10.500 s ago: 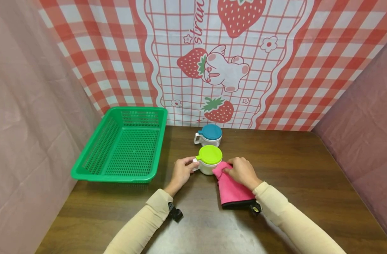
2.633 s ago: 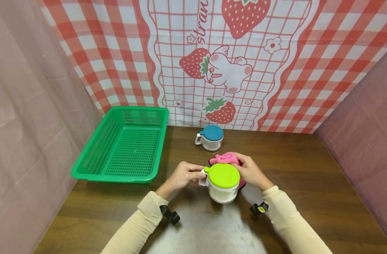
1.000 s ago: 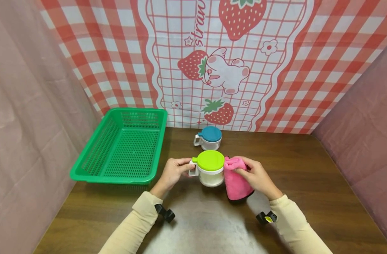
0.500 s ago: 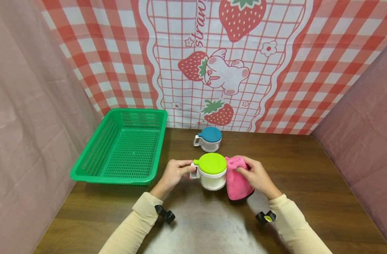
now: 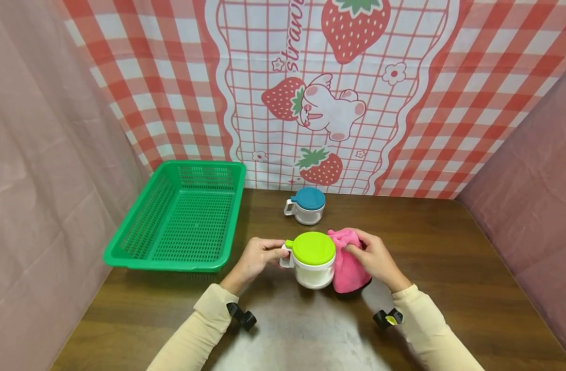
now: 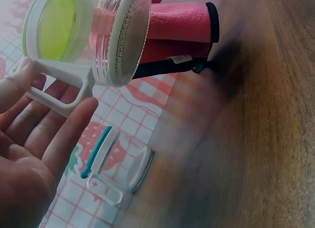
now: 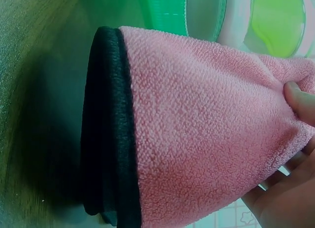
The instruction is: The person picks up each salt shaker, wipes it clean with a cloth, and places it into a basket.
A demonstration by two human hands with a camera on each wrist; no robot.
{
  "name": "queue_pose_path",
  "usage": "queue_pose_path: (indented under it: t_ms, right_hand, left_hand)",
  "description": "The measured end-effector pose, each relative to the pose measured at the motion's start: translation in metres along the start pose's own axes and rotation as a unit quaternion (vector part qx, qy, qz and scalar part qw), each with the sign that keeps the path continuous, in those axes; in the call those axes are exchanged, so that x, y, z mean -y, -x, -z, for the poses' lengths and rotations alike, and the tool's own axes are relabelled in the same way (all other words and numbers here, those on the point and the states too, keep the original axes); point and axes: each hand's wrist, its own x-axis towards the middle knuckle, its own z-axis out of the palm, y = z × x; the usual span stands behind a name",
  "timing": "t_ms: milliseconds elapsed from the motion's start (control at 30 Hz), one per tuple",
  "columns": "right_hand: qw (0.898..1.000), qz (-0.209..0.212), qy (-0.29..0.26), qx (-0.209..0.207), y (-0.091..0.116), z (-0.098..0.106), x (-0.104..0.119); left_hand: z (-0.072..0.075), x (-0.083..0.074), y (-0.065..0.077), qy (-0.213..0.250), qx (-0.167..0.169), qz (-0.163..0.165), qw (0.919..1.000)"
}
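My left hand (image 5: 256, 260) pinches the white handle of a clear seasoning jar (image 5: 314, 275) with a lime-green lid. In the left wrist view the jar (image 6: 106, 38) hangs above the table, its thumb-side grip at the handle's top and fingers beneath. A pink cloth (image 5: 350, 270) with black edging is bunched in my right hand (image 5: 376, 257), between thumb and fingers. Its near side touches or nearly touches the jar's right wall. Seen from the right wrist, the folded cloth (image 7: 197, 134) hangs down and covers part of the jar.
Behind the hands stands a second jar (image 5: 309, 214) with a blue lid and white handle, close to the checked strawberry backdrop (image 5: 255, 129). A green perforated basket (image 5: 227, 242) sits at the left of the wooden table (image 5: 450, 257).
Earlier, the green-lidded jar stood nearer the blue-lidded one; 2.6 s ago the cloth was behind it. Over the last second the jar has come slightly toward me and right, against the cloth.
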Motion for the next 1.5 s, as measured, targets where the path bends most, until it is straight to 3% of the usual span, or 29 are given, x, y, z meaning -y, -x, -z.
queue_pose_path:
  t_ms: [300,567,833,1100,1500]
  right_hand:
    - [1.000,0.008,-0.002,0.005,-0.005,-0.005,-0.022]
    - [0.999,0.017,-0.048,0.018,-0.011,-0.013,-0.032]
    - [0.988,0.057,-0.103,0.098,-0.014,-0.024,-0.026]
    - [0.970,0.075,-0.167,0.159,-0.018,-0.022,-0.033]
    - [0.982,0.034,-0.116,0.142,-0.015,-0.011,-0.035]
  left_hand:
    - [0.000,0.001,0.000,-0.017,0.027,-0.004,0.9995]
    - [-0.008,-0.004,0.003,-0.008,0.069,-0.010,0.9975]
    - [-0.017,-0.002,0.004,-0.002,0.115,-0.012,0.9933]
    - [-0.019,-0.002,0.005,0.004,0.108,-0.011,0.9940]
    - [-0.014,-0.004,0.004,-0.001,0.081,-0.005,0.9967]
